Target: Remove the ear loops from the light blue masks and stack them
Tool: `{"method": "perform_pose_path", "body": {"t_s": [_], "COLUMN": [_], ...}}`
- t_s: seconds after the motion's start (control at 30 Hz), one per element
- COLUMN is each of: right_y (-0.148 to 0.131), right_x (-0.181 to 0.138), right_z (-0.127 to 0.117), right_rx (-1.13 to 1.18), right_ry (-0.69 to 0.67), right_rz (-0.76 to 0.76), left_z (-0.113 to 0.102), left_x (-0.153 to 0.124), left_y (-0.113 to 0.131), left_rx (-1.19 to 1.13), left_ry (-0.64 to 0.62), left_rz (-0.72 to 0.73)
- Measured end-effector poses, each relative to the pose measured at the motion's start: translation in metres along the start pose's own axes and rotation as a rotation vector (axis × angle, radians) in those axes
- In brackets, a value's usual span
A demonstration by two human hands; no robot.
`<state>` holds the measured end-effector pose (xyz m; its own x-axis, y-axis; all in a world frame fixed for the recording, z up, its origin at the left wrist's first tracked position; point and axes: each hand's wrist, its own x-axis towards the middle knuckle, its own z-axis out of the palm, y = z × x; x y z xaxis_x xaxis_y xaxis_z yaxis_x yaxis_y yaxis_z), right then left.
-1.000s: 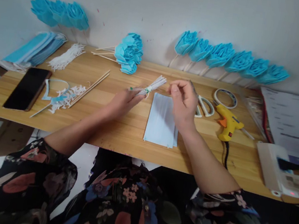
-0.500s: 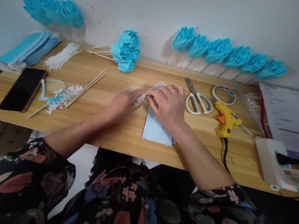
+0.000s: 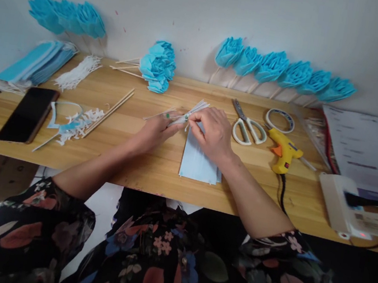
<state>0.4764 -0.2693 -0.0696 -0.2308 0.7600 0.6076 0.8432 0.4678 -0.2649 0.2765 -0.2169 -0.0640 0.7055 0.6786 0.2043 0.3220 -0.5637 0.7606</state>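
Note:
A bundle of thin white strips (image 3: 200, 106) with a bit of green at its middle is between my hands. My left hand (image 3: 156, 131) is closed around its near end. My right hand (image 3: 215, 131) pinches at the green spot, its fingertips partly hiding what they grip. Under my right hand lies a stack of pale blue mask sheets (image 3: 200, 162), flat on the wooden table (image 3: 148, 173). A few more thin strips (image 3: 155, 114) rest just beyond my left hand.
Scissors (image 3: 247, 124), a tape roll (image 3: 280, 121) and a yellow glue gun (image 3: 285, 152) lie right. A power strip (image 3: 337, 203) sits farther right. Blue flowers (image 3: 272, 66) lean on the wall. Left are a phone (image 3: 28, 115), sticks (image 3: 109, 112) and masks (image 3: 38, 62).
My left hand has shifted slightly left and loosened along the bundle, showing more of the strips and the green spot. My right hand stays nearly in place.

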Motion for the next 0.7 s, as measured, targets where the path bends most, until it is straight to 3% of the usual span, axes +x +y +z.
{"method": "perform_pose_path", "body": {"t_s": [0.1, 0.33, 0.53, 0.7], "right_y": [0.0, -0.011, -0.009, -0.007], "right_x": [0.0, 0.0, -0.003, -0.003], "right_z": [-0.002, 0.0, 0.008, 0.008], "right_rx": [0.025, -0.087, 0.192, 0.231], "right_ry": [-0.012, -0.065, 0.084, 0.059], "right_rz": [-0.008, 0.097, 0.23, 0.244], "left_z": [-0.002, 0.004, 0.001, -0.002], "left_x": [-0.001, -0.005, -0.003, -0.002], "left_y": [0.002, 0.008, 0.009, 0.008], "left_rx": [0.045, 0.424, 0.223, 0.103], "left_ry": [-0.035, 0.016, 0.065, 0.022], "left_rz": [-0.055, -0.199, -0.15, -0.113]}}
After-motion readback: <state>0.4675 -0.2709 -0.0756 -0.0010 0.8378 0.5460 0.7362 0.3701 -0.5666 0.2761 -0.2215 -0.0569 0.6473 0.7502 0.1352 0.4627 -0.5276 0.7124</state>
